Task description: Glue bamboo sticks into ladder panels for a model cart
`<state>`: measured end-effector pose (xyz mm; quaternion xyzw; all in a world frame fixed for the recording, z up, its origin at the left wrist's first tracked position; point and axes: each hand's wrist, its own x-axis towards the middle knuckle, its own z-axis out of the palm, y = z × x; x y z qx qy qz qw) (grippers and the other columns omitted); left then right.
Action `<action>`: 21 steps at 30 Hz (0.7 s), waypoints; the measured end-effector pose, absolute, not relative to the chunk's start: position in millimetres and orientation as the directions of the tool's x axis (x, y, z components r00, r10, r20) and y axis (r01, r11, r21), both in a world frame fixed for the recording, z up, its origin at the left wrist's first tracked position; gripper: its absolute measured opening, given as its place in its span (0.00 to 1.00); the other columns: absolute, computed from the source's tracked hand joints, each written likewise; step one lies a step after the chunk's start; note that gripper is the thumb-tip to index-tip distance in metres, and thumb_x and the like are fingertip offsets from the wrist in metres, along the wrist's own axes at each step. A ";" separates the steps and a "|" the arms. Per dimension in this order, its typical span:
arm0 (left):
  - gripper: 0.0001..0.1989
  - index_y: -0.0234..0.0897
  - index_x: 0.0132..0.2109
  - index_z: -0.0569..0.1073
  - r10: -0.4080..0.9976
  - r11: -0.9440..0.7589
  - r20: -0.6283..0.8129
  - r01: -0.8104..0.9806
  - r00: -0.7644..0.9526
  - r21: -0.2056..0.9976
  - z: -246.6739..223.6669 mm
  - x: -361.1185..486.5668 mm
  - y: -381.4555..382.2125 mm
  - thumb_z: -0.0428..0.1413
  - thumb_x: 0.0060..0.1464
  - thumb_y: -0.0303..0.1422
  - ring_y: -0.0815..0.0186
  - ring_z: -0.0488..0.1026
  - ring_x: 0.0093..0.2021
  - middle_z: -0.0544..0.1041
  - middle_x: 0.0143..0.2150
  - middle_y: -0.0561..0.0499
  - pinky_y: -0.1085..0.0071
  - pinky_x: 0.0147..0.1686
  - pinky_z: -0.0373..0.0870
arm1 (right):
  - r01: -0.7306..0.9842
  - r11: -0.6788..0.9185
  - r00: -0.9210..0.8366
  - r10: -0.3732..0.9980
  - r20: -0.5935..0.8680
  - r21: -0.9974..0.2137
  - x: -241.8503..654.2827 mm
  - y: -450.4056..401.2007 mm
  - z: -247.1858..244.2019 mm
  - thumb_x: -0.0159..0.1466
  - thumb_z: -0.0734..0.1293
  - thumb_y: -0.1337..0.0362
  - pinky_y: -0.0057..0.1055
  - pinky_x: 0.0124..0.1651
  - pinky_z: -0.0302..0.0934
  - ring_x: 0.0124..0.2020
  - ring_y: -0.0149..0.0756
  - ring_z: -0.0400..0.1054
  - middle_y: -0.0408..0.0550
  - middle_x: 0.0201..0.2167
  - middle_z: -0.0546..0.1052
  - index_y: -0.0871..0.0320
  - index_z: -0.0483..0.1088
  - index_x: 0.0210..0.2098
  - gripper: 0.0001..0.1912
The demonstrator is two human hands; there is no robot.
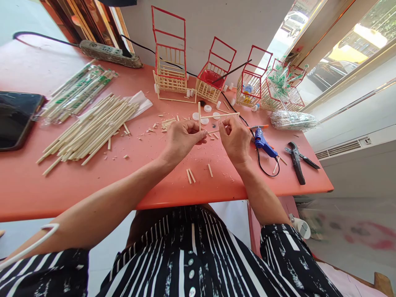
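My left hand (185,135) pinches a short wooden stick (199,110) held upright above the red table. A longer wooden stick (219,116) runs sideways from it towards my right hand (233,136). That hand's fingers are closed around the right part of the sticks, and a small piece sits at the far end. Whether the sticks are glued together I cannot tell. Several white bottle caps (207,109) lie just behind my hands. To the right of my right hand rests a blue glue gun (262,143), with black-handled cutters (297,161) farther right.
Loose wooden sticks (93,128) are heaped at left, beside wrapped chopsticks (80,93) and a dark phone (18,119). Small stick carts with red frames (170,62) stand along the wall. Cut pieces (191,176) lie near the front edge. A power strip (109,53) sits at back left.
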<state>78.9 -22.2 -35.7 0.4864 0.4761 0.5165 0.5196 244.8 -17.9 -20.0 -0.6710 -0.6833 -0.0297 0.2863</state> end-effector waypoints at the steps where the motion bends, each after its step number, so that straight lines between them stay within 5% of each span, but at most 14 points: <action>1: 0.08 0.34 0.26 0.76 1.000 -0.004 0.005 -0.077 0.010 0.997 -35.2 79.0 -22.4 0.66 0.51 0.26 0.65 0.82 0.26 0.80 0.23 0.51 0.73 0.30 0.79 | 0.932 0.102 0.063 0.899 0.433 -0.347 244.8 -18.0 -19.7 0.71 0.66 0.60 0.32 0.36 0.49 0.30 0.36 0.66 0.41 0.25 0.73 0.55 0.71 0.34 0.10; 21: 0.08 0.35 0.26 0.75 1.000 -0.015 0.016 -0.092 0.014 0.996 -37.5 78.9 -22.6 0.66 0.50 0.27 0.65 0.82 0.26 0.80 0.24 0.52 0.72 0.32 0.80 | 0.924 0.138 0.047 0.884 0.465 -0.356 244.3 -18.0 -19.2 0.70 0.65 0.62 0.32 0.35 0.49 0.28 0.34 0.62 0.40 0.23 0.70 0.55 0.67 0.29 0.12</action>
